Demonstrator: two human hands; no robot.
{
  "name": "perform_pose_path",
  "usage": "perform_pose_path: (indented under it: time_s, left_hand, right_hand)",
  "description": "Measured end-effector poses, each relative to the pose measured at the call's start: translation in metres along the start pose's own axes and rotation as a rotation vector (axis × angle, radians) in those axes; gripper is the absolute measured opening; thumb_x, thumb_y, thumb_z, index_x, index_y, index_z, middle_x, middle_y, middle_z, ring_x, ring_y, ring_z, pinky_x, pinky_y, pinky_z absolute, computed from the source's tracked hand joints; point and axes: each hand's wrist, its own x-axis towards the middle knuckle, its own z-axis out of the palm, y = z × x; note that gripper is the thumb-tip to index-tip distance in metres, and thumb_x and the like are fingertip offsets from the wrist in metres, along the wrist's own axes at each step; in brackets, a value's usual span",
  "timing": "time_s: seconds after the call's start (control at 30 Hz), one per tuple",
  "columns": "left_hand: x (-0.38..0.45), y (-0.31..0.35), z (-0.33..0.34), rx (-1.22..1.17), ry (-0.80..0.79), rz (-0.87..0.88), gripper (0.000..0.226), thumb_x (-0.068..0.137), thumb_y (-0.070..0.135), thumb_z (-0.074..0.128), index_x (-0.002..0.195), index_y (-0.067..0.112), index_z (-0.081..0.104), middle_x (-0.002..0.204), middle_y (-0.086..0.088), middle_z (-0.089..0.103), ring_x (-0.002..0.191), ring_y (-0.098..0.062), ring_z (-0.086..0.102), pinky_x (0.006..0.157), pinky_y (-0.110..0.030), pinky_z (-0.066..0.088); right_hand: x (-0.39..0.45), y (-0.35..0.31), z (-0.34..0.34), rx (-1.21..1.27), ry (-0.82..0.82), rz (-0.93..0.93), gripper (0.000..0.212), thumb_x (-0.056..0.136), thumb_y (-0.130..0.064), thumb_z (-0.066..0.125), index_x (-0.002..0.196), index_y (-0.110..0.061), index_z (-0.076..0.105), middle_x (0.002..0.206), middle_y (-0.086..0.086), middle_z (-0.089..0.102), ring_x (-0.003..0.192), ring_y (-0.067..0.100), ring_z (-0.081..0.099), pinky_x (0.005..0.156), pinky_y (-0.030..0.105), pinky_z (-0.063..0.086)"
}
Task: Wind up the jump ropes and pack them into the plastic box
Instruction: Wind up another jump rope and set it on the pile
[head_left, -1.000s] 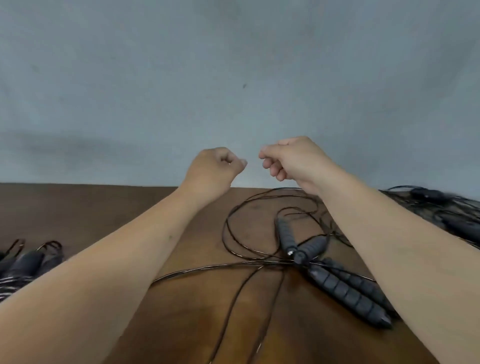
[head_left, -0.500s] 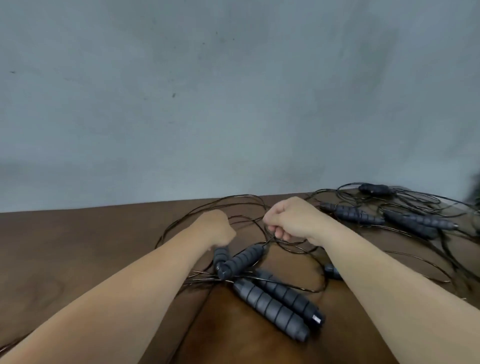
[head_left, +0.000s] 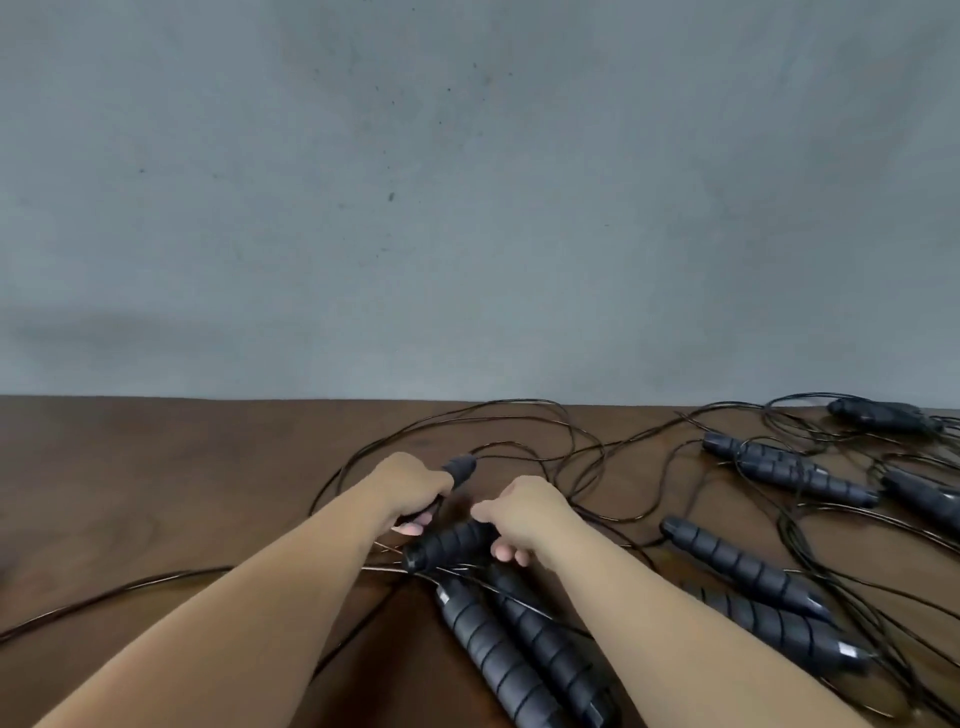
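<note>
Several jump ropes with dark ribbed handles and thin black cords lie tangled on the brown wooden table (head_left: 156, 493). My left hand (head_left: 410, 488) grips one handle (head_left: 460, 467), whose tip sticks out past my knuckles. My right hand (head_left: 524, 514) curls round a second handle (head_left: 447, 543) that lies across the table pointing left. Two more handles (head_left: 519, 654) lie side by side just below my hands. The plastic box is not in view.
More handles (head_left: 743, 566) and loops of cord (head_left: 519, 426) spread over the right half of the table, up to its far edge. A grey wall (head_left: 467, 208) rises behind the table. A single cord (head_left: 104, 597) trails off to the left.
Both hands have come down from in front of the wall to the table and closed on two handles. The view has shifted right, showing more ropes there.
</note>
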Motion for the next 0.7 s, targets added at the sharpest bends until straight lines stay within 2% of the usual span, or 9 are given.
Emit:
perform_pose_path:
  time_s: [0.13,0.2,0.27,0.33,0.47,0.53,0.6,0.63,0.7]
  left_hand:
    - [-0.020,0.012,-0.019,-0.226,-0.080,0.032,0.014,0.090,0.021,0.056,0.098,0.010,0.060,0.071,-0.010,0.058,0.047,-0.015,0.054,0.043,-0.017,0.040]
    - [-0.025,0.017,-0.028,-0.249,-0.052,0.079,0.015,0.092,0.025,0.056,0.097,0.012,0.061,0.073,-0.007,0.057,0.044,-0.011,0.054,0.042,-0.018,0.038]
    - [-0.026,0.019,-0.035,-0.269,-0.031,0.140,0.016,0.091,0.027,0.057,0.092,0.012,0.062,0.075,-0.009,0.057,0.053,-0.016,0.053,0.048,-0.022,0.036]
    - [-0.027,0.023,-0.041,-0.320,-0.009,0.184,0.020,0.090,0.028,0.057,0.092,0.010,0.065,0.081,-0.014,0.063,0.067,-0.022,0.054,0.059,-0.028,0.038]
    - [-0.027,0.031,-0.059,-0.448,-0.027,0.292,0.051,0.074,0.041,0.064,0.110,0.006,0.069,0.102,-0.018,0.070,0.086,-0.026,0.059,0.077,-0.034,0.042]
    - [-0.029,0.032,-0.070,-0.327,-0.140,0.422,0.054,0.070,0.040,0.066,0.116,0.012,0.066,0.103,-0.011,0.071,0.089,-0.020,0.062,0.076,-0.028,0.045]
    - [-0.033,0.032,-0.079,-0.115,-0.247,0.575,0.047,0.078,0.029,0.073,0.119,0.012,0.059,0.097,0.000,0.068,0.086,-0.010,0.063,0.074,-0.022,0.049]
    - [-0.032,0.030,-0.082,-0.019,-0.248,0.609,0.052,0.076,0.029,0.079,0.120,0.013,0.057,0.099,0.003,0.067,0.089,-0.008,0.063,0.079,-0.023,0.052]
    - [-0.027,0.024,-0.086,0.172,-0.123,0.594,0.074,0.059,0.048,0.088,0.121,0.025,0.054,0.105,0.006,0.068,0.097,-0.011,0.066,0.089,-0.036,0.055]
  right_hand:
    - [0.002,-0.001,-0.005,0.423,-0.026,0.010,0.028,0.081,-0.011,0.061,0.108,-0.008,0.055,0.084,0.015,0.058,0.049,0.018,0.051,0.039,0.019,0.038]
    - [-0.003,-0.007,-0.013,0.581,-0.014,-0.054,0.033,0.083,-0.010,0.061,0.113,-0.015,0.051,0.089,0.016,0.060,0.050,0.016,0.051,0.042,0.021,0.043]
    - [-0.010,-0.018,-0.023,0.687,0.028,-0.181,0.034,0.085,-0.009,0.062,0.115,-0.020,0.049,0.087,0.012,0.062,0.050,0.017,0.054,0.051,0.027,0.051]
    - [-0.022,-0.032,-0.032,0.666,0.089,-0.322,0.034,0.086,-0.008,0.060,0.114,-0.024,0.049,0.079,0.009,0.064,0.051,0.018,0.056,0.058,0.029,0.054]
    - [-0.039,-0.056,-0.038,0.537,0.165,-0.495,0.032,0.087,-0.010,0.057,0.109,-0.029,0.045,0.065,0.008,0.066,0.049,0.016,0.059,0.054,0.025,0.052]
    - [-0.041,-0.064,-0.038,0.530,0.189,-0.515,0.030,0.087,-0.011,0.058,0.107,-0.027,0.044,0.061,0.006,0.067,0.049,0.017,0.059,0.061,0.031,0.054]
    - [-0.040,-0.068,-0.038,0.582,0.179,-0.513,0.030,0.087,-0.010,0.060,0.108,-0.023,0.043,0.058,0.005,0.065,0.049,0.017,0.058,0.068,0.038,0.054]
    - [-0.039,-0.070,-0.037,0.611,0.163,-0.505,0.031,0.087,-0.009,0.061,0.108,-0.022,0.043,0.058,0.004,0.065,0.049,0.017,0.058,0.072,0.040,0.054]
    - [-0.039,-0.073,-0.034,0.657,0.136,-0.487,0.032,0.087,-0.008,0.064,0.108,-0.022,0.044,0.059,0.003,0.066,0.052,0.016,0.059,0.079,0.041,0.054]
